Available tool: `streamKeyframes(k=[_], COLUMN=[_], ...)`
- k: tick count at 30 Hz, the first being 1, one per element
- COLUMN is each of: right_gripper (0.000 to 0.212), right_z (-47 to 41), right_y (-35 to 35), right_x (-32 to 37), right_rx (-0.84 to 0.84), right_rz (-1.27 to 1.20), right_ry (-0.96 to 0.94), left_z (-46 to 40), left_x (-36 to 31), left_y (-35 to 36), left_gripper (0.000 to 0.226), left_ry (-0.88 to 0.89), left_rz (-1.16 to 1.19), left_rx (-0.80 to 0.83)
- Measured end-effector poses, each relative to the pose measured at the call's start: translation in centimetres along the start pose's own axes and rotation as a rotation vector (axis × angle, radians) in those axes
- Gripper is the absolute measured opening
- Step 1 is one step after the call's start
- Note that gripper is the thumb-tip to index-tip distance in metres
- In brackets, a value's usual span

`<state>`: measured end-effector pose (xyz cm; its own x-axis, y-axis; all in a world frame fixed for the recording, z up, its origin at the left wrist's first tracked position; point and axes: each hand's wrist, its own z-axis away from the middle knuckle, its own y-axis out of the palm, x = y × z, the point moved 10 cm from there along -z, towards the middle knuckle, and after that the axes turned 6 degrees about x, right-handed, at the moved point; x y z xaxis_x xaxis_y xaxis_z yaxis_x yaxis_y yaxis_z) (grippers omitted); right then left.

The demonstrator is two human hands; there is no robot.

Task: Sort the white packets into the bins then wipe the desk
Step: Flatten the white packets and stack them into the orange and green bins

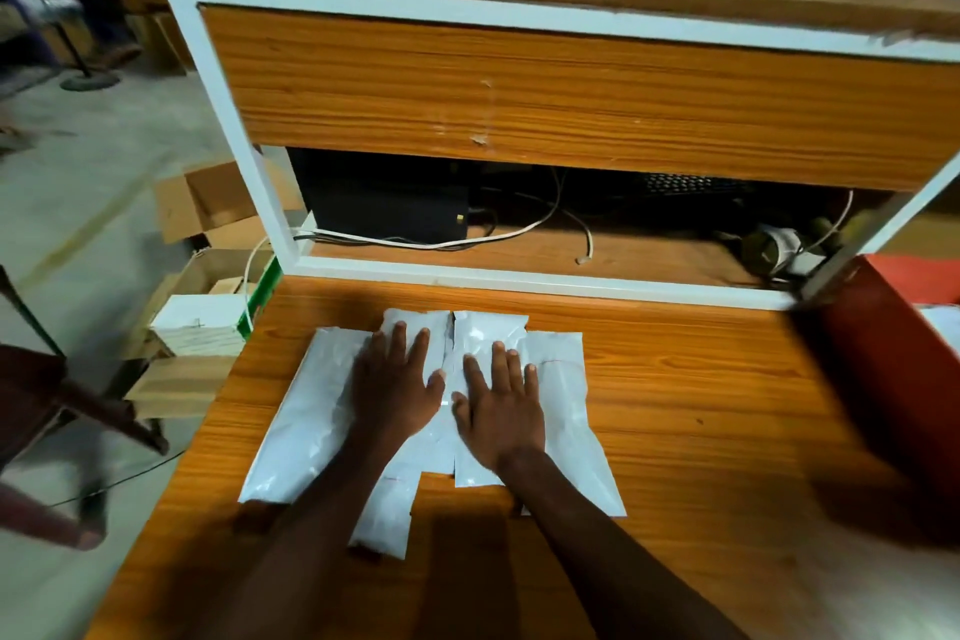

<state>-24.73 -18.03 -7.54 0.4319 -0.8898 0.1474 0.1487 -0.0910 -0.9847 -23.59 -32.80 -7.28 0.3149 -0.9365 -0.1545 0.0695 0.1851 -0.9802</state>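
Both hands lie flat, palms down, on a cluster of white packets point(311, 411) in the middle of the wood-grain surface point(701, 405). The left hand point(397, 387) has its grip spread, fingers splayed and pinching nothing, pressing on the packets left of centre. The right hand point(501, 411) is likewise spread and flat, thumb out toward the left hand, resting on the packets right of centre; the two thumbs are near each other but apart.

The packets are thin, flat, glossy plastic pouches, roughly rectangular, slightly crinkled and overlapping one another. One long packet slants toward the surface's left edge; another narrow one point(382, 520) reaches toward the near edge between the forearms; a wide one point(582, 431) fans out to the right.

The surface is smooth orange-brown laminate with a streaked grain. Its right half is bare up to a red bin point(883, 353) with straight walls standing at the right edge, something white showing inside. The far edge meets a white-painted frame point(519, 278), behind which a lower shelf holds cables and dark boxes. Off the left edge, cardboard boxes point(208, 203) sit on the concrete floor.
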Motion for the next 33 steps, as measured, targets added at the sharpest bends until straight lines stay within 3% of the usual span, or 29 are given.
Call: streamKeyframes(k=[5, 11, 16, 24, 33], right_gripper=[0.044, 0.046, 0.05, 0.049, 0.048], right_z=[0.0, 1.8, 3.7, 9.3, 22.7], right_y=[-0.4, -5.3, -9.4, -14.8, -20.0], right_x=[-0.1, 0.3, -1.1, -10.5, -28.9], right_rx=[-0.111, -0.274, -0.345, -0.396, -0.552], right_rz=[-0.093, -0.253, -0.303, -0.362, -0.457], right_ry=[-0.023, -0.059, -0.052, 0.024, 0.097], left_z=[0.4, 1.1, 2.4, 6.3, 16.1], left_x=[-0.2, -0.5, -3.5, -14.1, -33.7], left_y=[-1.3, -3.8, -8.3, -10.6, -10.1], left_gripper=[0.051, 0.052, 0.045, 0.048, 0.051], left_ry=[0.056, 0.076, 0.179, 0.286, 0.387], left_rz=[0.039, 0.156, 0.185, 0.231, 0.514], left_rx=[-0.133, -0.199, -0.375, -0.406, -0.435])
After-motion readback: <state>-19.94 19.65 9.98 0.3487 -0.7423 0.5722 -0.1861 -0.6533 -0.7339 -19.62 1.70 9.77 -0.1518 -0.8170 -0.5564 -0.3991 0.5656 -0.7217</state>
